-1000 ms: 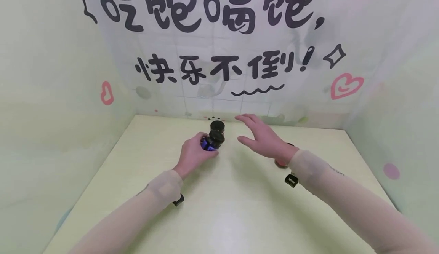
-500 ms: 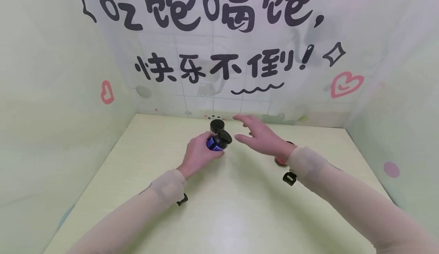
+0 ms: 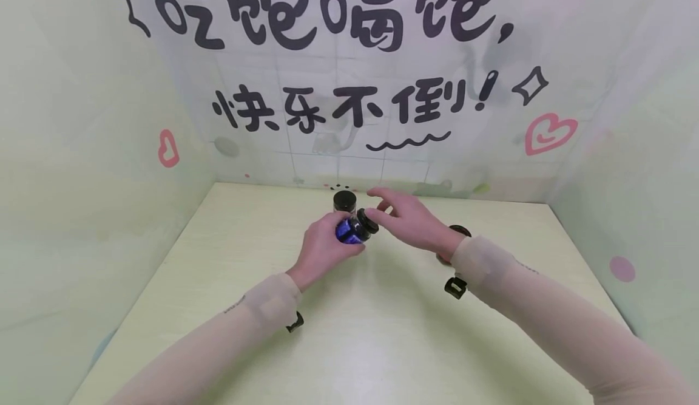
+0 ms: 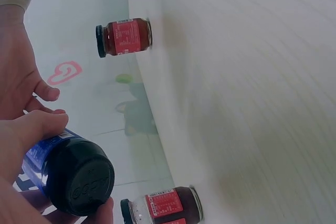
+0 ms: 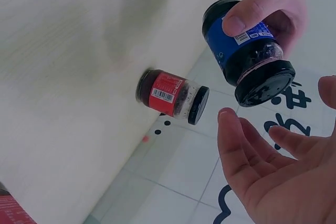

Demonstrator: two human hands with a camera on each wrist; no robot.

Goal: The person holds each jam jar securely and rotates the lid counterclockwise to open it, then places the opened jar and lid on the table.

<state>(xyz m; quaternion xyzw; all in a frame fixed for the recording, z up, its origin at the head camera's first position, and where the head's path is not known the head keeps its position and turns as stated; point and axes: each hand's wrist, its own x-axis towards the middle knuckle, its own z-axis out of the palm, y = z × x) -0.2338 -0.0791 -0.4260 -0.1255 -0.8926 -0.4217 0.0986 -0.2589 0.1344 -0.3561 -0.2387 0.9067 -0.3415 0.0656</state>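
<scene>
My left hand (image 3: 325, 242) grips a dark glass jar (image 3: 352, 229) with a blue label and black lid, holding it tilted above the table with the lid toward the right. In the right wrist view its lid (image 5: 265, 83) faces my right hand (image 5: 278, 166), whose fingers are spread and loosely bent just short of it. From the head, the right hand (image 3: 412, 220) overlaps the lid's edge. Behind the held jar stands a red-labelled jar (image 5: 167, 95) with a black lid. Another red-labelled jar (image 4: 125, 37) stands to the right, mostly hidden by the right wrist in the head view.
A pale table (image 3: 349, 344) lies under both arms. Printed fabric walls (image 3: 338, 162) with lettering and hearts close it in at the back and both sides. The jar behind stands near the back wall.
My left hand has moved the blue-labelled jar to the right and tipped its lid toward the right hand. The right hand has come slightly left and down, its fingers bending more.
</scene>
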